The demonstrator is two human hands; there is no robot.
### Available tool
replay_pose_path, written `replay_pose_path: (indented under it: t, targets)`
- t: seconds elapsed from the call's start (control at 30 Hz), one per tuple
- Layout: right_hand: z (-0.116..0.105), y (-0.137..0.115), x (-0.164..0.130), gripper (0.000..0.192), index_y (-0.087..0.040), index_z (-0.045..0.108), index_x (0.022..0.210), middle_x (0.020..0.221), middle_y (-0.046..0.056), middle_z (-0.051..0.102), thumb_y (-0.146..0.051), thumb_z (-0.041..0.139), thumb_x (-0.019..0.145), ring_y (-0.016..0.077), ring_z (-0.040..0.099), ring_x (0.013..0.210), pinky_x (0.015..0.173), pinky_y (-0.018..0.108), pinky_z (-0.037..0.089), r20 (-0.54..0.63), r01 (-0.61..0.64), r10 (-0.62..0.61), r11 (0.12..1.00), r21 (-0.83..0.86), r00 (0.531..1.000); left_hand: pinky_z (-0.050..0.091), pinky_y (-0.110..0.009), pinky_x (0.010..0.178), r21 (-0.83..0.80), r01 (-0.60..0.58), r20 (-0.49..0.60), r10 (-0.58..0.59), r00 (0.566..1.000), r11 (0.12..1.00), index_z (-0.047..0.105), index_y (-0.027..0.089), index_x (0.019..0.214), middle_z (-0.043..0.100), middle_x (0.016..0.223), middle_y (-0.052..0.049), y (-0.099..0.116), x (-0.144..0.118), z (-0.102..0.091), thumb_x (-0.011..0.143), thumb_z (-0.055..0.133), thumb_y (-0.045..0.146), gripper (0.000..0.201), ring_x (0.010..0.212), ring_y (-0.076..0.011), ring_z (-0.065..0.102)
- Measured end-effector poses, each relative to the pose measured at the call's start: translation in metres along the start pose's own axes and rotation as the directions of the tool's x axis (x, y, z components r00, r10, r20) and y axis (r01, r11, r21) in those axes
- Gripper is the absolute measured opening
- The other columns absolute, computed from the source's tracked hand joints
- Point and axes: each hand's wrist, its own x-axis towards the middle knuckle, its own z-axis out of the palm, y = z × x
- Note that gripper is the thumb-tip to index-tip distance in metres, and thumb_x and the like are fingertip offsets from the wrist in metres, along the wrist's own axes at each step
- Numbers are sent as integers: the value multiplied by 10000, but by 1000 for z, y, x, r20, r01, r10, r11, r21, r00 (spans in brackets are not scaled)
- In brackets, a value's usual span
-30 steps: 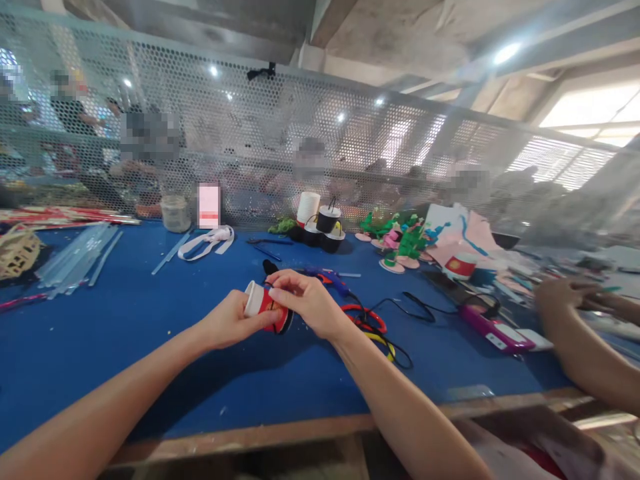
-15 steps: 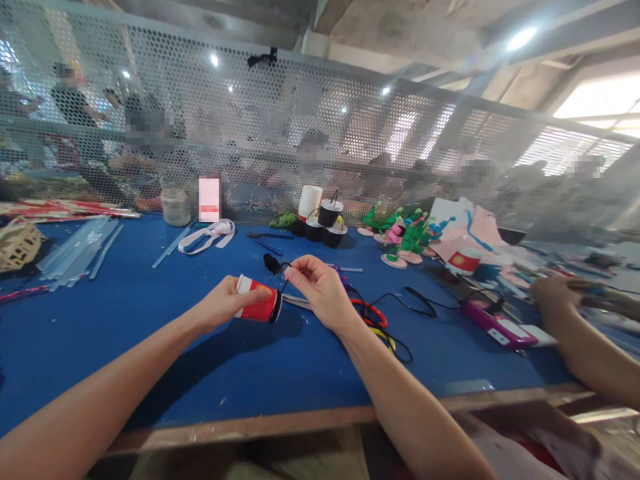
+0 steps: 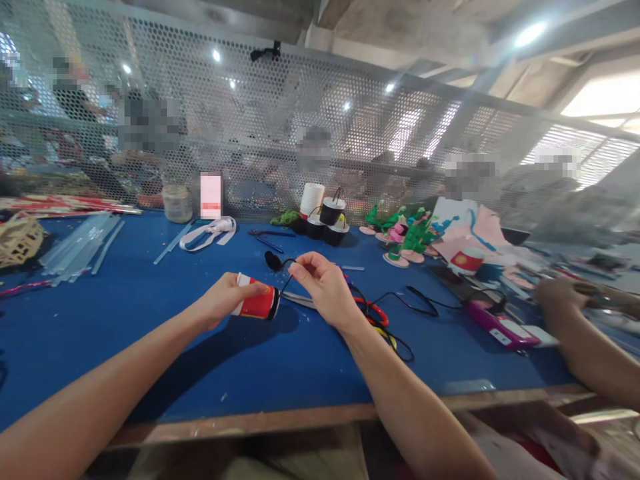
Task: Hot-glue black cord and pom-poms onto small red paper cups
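A red and white paper cup point(image 3: 257, 301) lies tilted on its side in my left hand point(image 3: 220, 301), whose thumb presses along its wall. Black material lines the cup's right end. My right hand point(image 3: 325, 287) is closed in a pinch on a thin black cord point(image 3: 285, 288) that runs down to that black end. Close to the pinch is a dark fuzzy tuft point(image 3: 273, 261); whether it joins the cord I cannot tell. Beneath my right hand lie scissors point(image 3: 299, 301), partly hidden, with red and yellow handles showing beyond.
Behind my hands stand black cups with thin handles point(image 3: 332, 212) and a white cup stack point(image 3: 313, 198). Green figures point(image 3: 415, 233) sit on pink discs. To the right are a purple power bank point(image 3: 497, 325) and another person's arm point(image 3: 583, 327). Clear strips point(image 3: 83, 250) lie left.
My right hand has shifted slightly, still pinching the cord. The cup in my left hand has turned and moved a little left. The view has shifted slightly.
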Motion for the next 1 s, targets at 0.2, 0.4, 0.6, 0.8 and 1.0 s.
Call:
replay_pose_path:
  t: [0.2, 0.4, 0.6, 0.8, 1.0]
  targets:
    - [1, 3, 2, 176, -182, 487, 681, 638, -4, 517, -343, 520, 741, 112, 455, 597, 595, 248, 380, -14, -11, 10, 1000, -23, 1000, 223, -203, 419, 79, -54, 48, 51, 998, 995, 482, 145, 486, 431, 412, 57, -3, -1, 0, 563, 645, 347, 270, 397, -60, 340]
    - [3, 8, 6, 200, -178, 486, 667, 616, -2, 514, -365, 514, 730, 114, 436, 563, 565, 253, 370, -14, -70, 69, 997, -46, 998, 184, -209, 421, 176, -187, 169, 157, 973, 966, 433, 153, 471, 360, 427, 64, -6, -4, 1, 618, 610, 397, 335, 425, -52, 276]
    - [3, 14, 7, 198, -180, 494, 681, 596, -13, 495, -370, 502, 736, 109, 403, 528, 532, 250, 350, -14, -91, 90, 993, -71, 996, 209, -207, 424, 155, -247, 175, 219, 960, 957, 454, 150, 476, 369, 441, 58, -5, -7, 1, 635, 589, 398, 324, 435, -56, 288]
    - [5, 14, 8, 179, -177, 502, 674, 610, -11, 504, -345, 506, 736, 112, 430, 559, 554, 247, 355, -5, -102, 102, 991, -81, 995, 214, -191, 407, 159, -269, 176, 241, 954, 950, 466, 144, 467, 382, 432, 56, -6, -8, 1, 633, 595, 405, 336, 430, -53, 292]
    - [7, 12, 8, 170, -172, 498, 655, 606, -14, 502, -324, 517, 729, 108, 435, 566, 558, 241, 355, 35, -159, 162, 984, -80, 986, 200, -191, 397, 200, -298, 174, 265, 948, 933, 452, 148, 456, 360, 427, 57, -2, -13, 2, 628, 581, 408, 337, 425, -52, 273]
